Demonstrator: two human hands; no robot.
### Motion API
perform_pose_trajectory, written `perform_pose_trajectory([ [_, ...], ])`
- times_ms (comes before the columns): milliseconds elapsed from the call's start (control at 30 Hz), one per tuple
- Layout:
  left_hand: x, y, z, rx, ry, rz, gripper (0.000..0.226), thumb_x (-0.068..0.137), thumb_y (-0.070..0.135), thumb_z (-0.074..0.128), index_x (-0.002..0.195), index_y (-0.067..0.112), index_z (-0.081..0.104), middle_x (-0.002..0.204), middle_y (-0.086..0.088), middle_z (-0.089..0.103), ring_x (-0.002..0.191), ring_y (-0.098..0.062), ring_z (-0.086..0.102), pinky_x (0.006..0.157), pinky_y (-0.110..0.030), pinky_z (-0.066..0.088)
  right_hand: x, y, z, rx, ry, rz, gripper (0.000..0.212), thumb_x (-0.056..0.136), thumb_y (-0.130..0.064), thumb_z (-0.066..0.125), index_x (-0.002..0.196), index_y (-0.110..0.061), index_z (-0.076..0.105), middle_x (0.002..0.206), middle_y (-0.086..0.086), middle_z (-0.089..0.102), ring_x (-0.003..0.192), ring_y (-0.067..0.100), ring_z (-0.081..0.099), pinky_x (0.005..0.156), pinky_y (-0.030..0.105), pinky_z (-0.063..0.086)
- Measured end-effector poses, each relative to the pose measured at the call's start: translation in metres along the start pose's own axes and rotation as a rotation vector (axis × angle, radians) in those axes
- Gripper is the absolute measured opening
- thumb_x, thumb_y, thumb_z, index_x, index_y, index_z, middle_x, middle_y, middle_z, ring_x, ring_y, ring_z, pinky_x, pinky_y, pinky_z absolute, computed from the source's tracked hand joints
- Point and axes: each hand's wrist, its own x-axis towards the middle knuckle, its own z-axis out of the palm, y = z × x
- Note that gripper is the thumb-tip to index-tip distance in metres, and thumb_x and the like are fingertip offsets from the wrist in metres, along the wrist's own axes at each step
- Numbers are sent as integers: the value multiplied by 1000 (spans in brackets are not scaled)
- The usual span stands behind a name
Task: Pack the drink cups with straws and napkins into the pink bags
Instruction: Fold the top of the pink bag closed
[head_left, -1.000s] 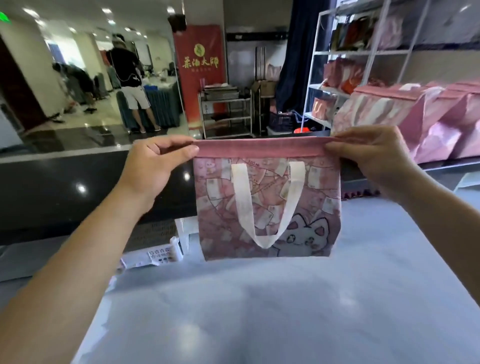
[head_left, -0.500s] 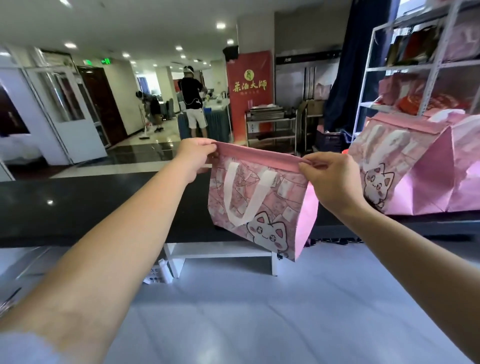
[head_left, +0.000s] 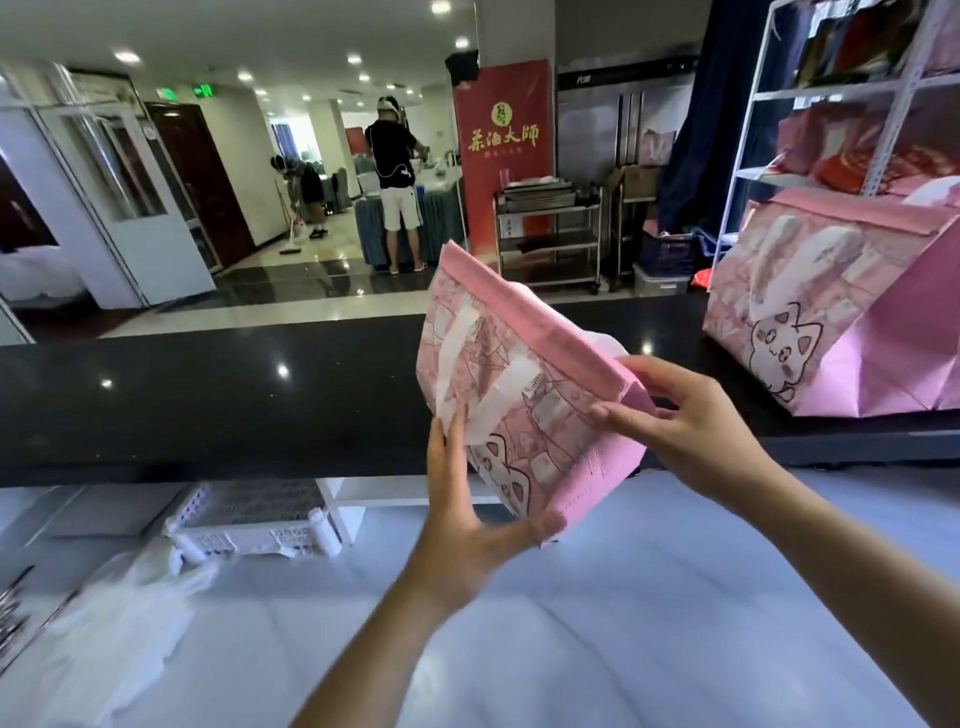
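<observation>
Now we're holding the pink bag (head_left: 524, 374) tilted in the air over the table's (head_left: 623, 623) far edge, before the black counter (head_left: 208, 400). Our right hand (head_left: 696, 431) is pinching its top corner, thumb on the printed face. Our left hand (head_left: 462, 525) is pressing straight fingers against the bottom corner. A second bag (head_left: 857, 291) is standing at the counter's right end.

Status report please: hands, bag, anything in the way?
Left hand flat on pink bag, low edge; right hand pinches top corner. Bag tilted, airborne. Second bag apart, on counter.
</observation>
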Motion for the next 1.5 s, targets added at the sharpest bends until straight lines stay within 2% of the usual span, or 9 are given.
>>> perform_pose_trajectory([
  [100, -1, -7, 28, -41, 133, 57, 121, 68, 49, 89, 152, 55, 1, 157, 37, -3, 146, 12, 9, 108, -12, 32, 10, -9, 8, 14, 86, 36, 58, 65, -72, 76, 106, -32, 73, 99, -12, 76, 98, 10, 71, 81, 46, 61],
  [200, 16, -13, 33, -157, 253, 65, 105, 73, 45, 84, 153, 48, 17, 160, 22, 17, 146, -2, 26, 107, -37, 48, 21, -21, 9, -15, 89, 21, 63, 62, -74, 74, 109, -31, 72, 98, -15, 75, 95, 4, 70, 83, 36, 59],
  [300, 28, -16, 27, -213, 291, 66, 89, 74, 43, 81, 148, 49, 32, 157, 19, 27, 143, -6, 37, 91, -19, 54, 22, -17, 6, -39, 91, -15, 62, 67, -68, 73, 119, -35, 67, 105, -18, 72, 100, -3, 65, 82, 24, 54],
  [500, 62, -19, 14, -153, 115, 73, 71, 86, 27, 75, 146, 41, 40, 143, 18, 53, 133, -5, 51, 108, -37, 46, 4, 40, 5, -128, 90, -253, 66, 90, -26, 70, 149, -33, 40, 142, -14, 51, 133, 5, 47, 105, 35, 47],
  [700, 107, -5, 53, -160, -20, 67, 68, 93, 10, 67, 145, 43, 37, 132, 34, 56, 126, 4, 53, 97, -17, 48, -1, 74, -12, -459, 165, -289, 64, 88, -50, 56, 147, -30, 46, 164, 2, 18, 149, 18, 23, 108, 31, 35],
  [900, 144, 6, 121, -160, -123, 96, 67, 92, 23, 71, 140, 56, 37, 137, 32, 52, 130, 2, 50, 110, -37, 45, -1, 102, -57, -788, 332, -201, 67, 86, -54, 54, 147, -26, 46, 166, 16, 7, 152, 36, 12, 117, 55, 26],
  [1200, 172, 7, 164, -143, -163, 107, 69, 92, 27, 68, 149, 46, 34, 146, 26, 45, 135, 0, 45, 115, -38, 39, -4, 130, -95, -1102, 374, -190, 69, 87, -48, 61, 150, -26, 42, 168, 8, 8, 155, 31, 2, 118, 61, 12],
  [1367, 179, 8, 166, -143, -188, 89, 68, 95, 21, 66, 148, 47, 32, 133, 44, 44, 125, 17, 45, 102, -14, 40, 1, 140, -94, -1220, 338, -148, 75, 89, -55, 54, 155, -27, 32, 166, 5, 19, 155, 31, 3, 120, 59, 8],
  [1500, 182, 6, 165, -130, -186, 68, 68, 95, 24, 67, 145, 54, 31, 126, 51, 44, 121, 22, 44, 98, -14, 39, 3, 141, -92, -1221, 339, -119, 79, 87, -57, 52, 157, -30, 25, 163, 9, 25, 154, 33, 5, 118, 60, 12],
])
